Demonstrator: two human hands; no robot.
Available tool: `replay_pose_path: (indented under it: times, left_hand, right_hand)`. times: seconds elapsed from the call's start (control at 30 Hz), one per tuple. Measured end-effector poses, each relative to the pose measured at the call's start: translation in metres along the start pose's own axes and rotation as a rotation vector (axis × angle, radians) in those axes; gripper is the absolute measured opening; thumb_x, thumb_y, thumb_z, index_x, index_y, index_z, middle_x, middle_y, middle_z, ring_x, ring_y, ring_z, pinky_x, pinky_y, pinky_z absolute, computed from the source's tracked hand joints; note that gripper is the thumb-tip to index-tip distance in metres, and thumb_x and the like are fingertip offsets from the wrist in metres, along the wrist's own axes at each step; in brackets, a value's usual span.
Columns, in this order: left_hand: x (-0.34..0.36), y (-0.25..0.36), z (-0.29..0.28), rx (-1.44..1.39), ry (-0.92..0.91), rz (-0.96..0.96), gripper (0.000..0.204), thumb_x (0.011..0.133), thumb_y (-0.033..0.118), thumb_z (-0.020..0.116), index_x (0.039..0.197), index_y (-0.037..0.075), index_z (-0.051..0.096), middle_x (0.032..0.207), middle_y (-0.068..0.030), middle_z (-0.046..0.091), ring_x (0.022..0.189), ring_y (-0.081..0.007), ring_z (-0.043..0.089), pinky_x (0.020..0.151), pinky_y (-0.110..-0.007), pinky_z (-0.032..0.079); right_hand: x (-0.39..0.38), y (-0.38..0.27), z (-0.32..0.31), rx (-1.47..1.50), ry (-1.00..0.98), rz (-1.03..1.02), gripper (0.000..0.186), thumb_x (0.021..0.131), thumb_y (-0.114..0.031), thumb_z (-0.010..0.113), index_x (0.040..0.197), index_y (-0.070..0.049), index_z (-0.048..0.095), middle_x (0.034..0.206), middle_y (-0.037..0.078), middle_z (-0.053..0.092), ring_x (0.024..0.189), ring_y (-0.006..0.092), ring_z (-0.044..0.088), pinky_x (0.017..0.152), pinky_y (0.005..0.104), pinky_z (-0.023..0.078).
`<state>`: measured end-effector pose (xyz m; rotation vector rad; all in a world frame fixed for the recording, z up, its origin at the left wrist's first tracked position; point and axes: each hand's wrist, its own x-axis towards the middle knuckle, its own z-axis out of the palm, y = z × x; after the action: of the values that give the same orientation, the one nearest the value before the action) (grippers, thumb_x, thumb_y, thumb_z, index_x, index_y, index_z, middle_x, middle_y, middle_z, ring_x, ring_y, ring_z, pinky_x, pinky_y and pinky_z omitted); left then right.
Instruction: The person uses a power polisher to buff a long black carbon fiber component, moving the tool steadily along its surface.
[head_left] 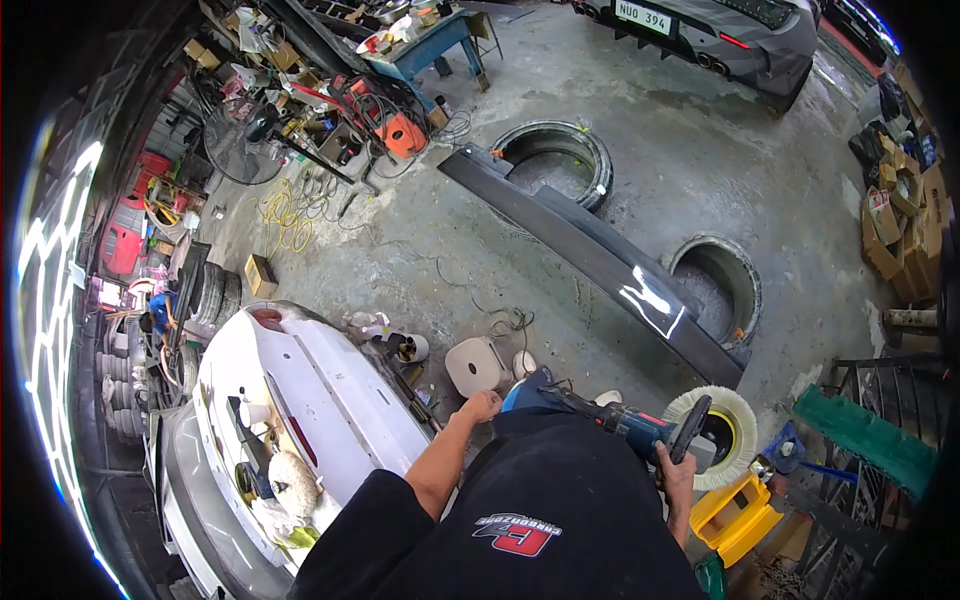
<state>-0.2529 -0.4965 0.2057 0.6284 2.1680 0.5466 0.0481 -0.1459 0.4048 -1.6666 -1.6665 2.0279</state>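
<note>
Crosswise, the polisher points its pad rightward.

You look through the left of two fisheye cameras on your head, facing steeply down past your shirt and forward across the floor. Your left hand and right hand sit close to the lens, low in the view, while the panel lies farther out and the grey car well beyond, at the top edge. The wide view is upright, bending straight edges toward its dark round rim.
</note>
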Motion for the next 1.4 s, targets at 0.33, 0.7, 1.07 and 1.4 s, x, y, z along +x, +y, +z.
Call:
replay_pose_path:
  times: [0.33, 0.7, 1.07, 1.4]
  left_hand:
    - [-0.02, -0.005, 0.003, 0.102, -0.058, -0.059, 0.024, 0.082, 0.024, 0.06, 0.088, 0.004, 0.07, 0.082, -0.0169, 0.07, 0.081, -0.0314, 0.069, 0.076, -0.039, 0.055]
    - [0.095, 0.008, -0.049, -0.056, -0.15, -0.073, 0.028, 0.08, 0.028, 0.058, 0.082, 0.002, 0.067, 0.077, -0.0185, 0.068, 0.075, -0.0355, 0.067, 0.071, -0.044, 0.052]
    - [0.135, 0.075, -0.078, -0.107, 0.056, 0.082, 0.03, 0.087, 0.029, 0.059, 0.096, 0.001, 0.067, 0.087, -0.019, 0.069, 0.085, -0.0321, 0.067, 0.078, -0.041, 0.051]
    - [0.039, 0.098, -0.016, -0.314, -0.004, -0.444, 0.027, 0.087, 0.024, 0.058, 0.087, -0.002, 0.068, 0.073, -0.0113, 0.069, 0.059, -0.0203, 0.068, 0.059, -0.033, 0.054]
  right_hand:
    - [0.022, -0.016, 0.006, 0.043, -0.041, 0.053, 0.033, 0.087, -0.025, 0.072, 0.067, -0.005, 0.055, 0.051, -0.001, 0.047, 0.037, 0.0089, 0.042, 0.035, 0.0266, 0.031]
    - [0.045, -0.079, 0.019, -0.079, 0.093, 0.022, 0.033, 0.088, -0.026, 0.07, 0.069, -0.004, 0.056, 0.053, 0.001, 0.049, 0.038, 0.01, 0.044, 0.036, 0.0276, 0.033]
    - [0.079, -0.134, 0.011, -0.273, 0.086, -0.017, 0.034, 0.085, -0.029, 0.072, 0.069, -0.002, 0.059, 0.055, 0.0, 0.052, 0.048, 0.0097, 0.046, 0.046, 0.0294, 0.036]
    - [0.138, -0.146, -0.063, -0.3, -0.119, -0.118, 0.035, 0.086, -0.027, 0.071, 0.067, -0.002, 0.056, 0.057, -0.002, 0.049, 0.052, 0.0084, 0.043, 0.049, 0.0292, 0.035]
